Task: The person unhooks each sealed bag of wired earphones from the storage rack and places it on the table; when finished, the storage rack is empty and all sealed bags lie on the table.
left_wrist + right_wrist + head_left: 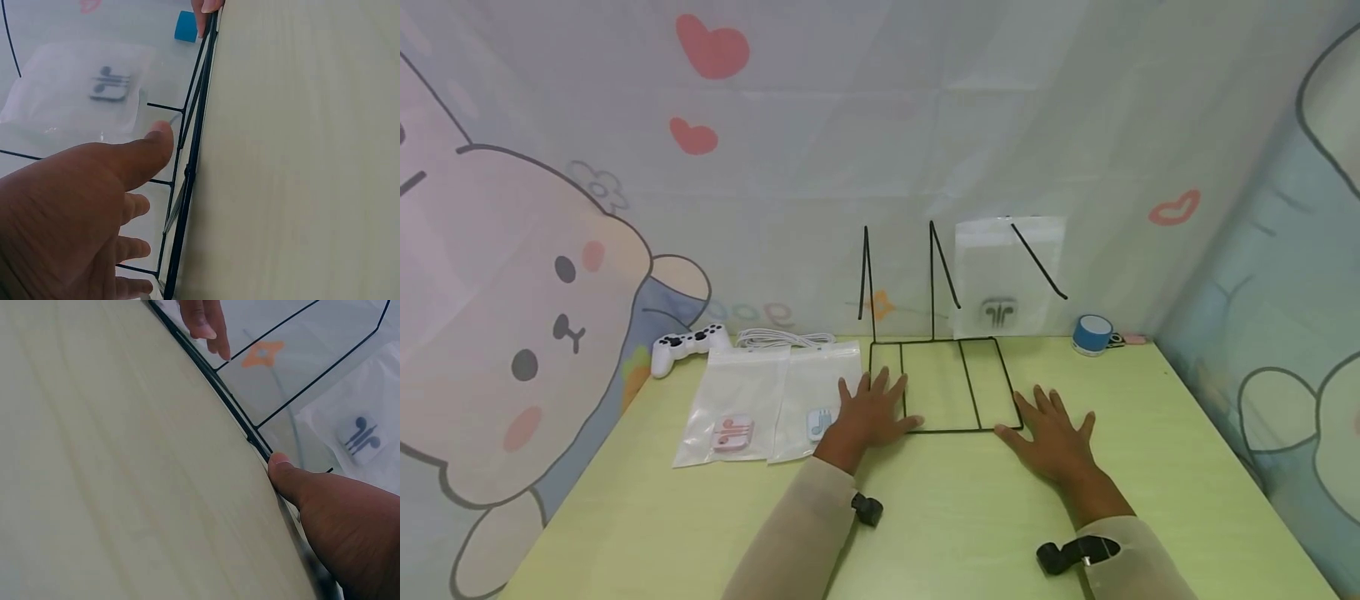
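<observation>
A black wire rack (955,431) with upright prongs stands at the back middle of the table. My left hand (872,412) lies with spread fingers over its front left corner, thumb by the front wire. At the front right corner is my right hand (1054,437), fingers spread, its thumb (281,464) touching the front wire in the right wrist view. Neither hand grips anything. Behind the rack's right side, a clear bag (1003,267) with dark earphones in a case (999,313) hangs upright at the right prong.
Left of the rack lie two flat bags, one with a pink earphone case (732,433), one with a blue case (818,423). Behind them are a white game controller (688,346) and coiled white cable (782,337). Blue tape (1092,333) stands back right. A printed curtain (820,150) surrounds the table.
</observation>
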### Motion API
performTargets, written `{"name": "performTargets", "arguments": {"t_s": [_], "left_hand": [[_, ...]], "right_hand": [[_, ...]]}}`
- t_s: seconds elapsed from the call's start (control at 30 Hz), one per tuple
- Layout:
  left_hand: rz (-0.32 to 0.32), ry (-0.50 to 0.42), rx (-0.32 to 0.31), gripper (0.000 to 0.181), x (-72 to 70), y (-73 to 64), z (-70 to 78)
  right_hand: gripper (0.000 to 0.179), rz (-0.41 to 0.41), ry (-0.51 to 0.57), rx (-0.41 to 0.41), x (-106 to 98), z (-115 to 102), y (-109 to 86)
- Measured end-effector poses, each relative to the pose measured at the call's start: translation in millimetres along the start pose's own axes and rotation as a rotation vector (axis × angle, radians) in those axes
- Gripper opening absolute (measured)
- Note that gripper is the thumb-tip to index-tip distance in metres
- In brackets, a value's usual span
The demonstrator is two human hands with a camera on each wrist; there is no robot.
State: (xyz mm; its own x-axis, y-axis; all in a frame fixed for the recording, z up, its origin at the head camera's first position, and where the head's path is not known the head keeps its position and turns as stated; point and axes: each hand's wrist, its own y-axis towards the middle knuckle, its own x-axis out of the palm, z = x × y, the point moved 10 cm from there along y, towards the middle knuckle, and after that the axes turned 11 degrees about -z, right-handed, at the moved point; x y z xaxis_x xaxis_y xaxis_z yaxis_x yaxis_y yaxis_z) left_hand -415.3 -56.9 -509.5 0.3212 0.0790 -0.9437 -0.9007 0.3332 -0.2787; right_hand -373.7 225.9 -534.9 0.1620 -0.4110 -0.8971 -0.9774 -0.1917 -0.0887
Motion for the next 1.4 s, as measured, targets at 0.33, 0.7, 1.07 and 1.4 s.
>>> {"name": "performTargets", "arguments": {"t_s": [0.33, 0.7, 1.07, 1.4], "left_hand": [[-0.002, 0.014, 0.035, 0.083, 5.2, -1.2, 0.5], [-0.022, 0.046, 0.038, 0.076, 11.7, 1.7, 1.3], [-0.034, 0.035, 0.043, 0.078, 12.1, 1.3, 2.9], [-0.051, 0.017, 0.050, 0.079, 10.8, -0.3, 2.4]], "right_hand": [[0.091, -0.004, -0.001, 0.002, 1.4, 2.7, -0.3], [0.091, -0.005, 0.000, 0.002, 1.0, 3.3, 0.8], [0.094, -0.022, 0.025, 0.024, 3.6, 10.7, 5.1], [0.074, -0.006, 0.319, -0.038, -30.6, 14.7, 19.8]]}}
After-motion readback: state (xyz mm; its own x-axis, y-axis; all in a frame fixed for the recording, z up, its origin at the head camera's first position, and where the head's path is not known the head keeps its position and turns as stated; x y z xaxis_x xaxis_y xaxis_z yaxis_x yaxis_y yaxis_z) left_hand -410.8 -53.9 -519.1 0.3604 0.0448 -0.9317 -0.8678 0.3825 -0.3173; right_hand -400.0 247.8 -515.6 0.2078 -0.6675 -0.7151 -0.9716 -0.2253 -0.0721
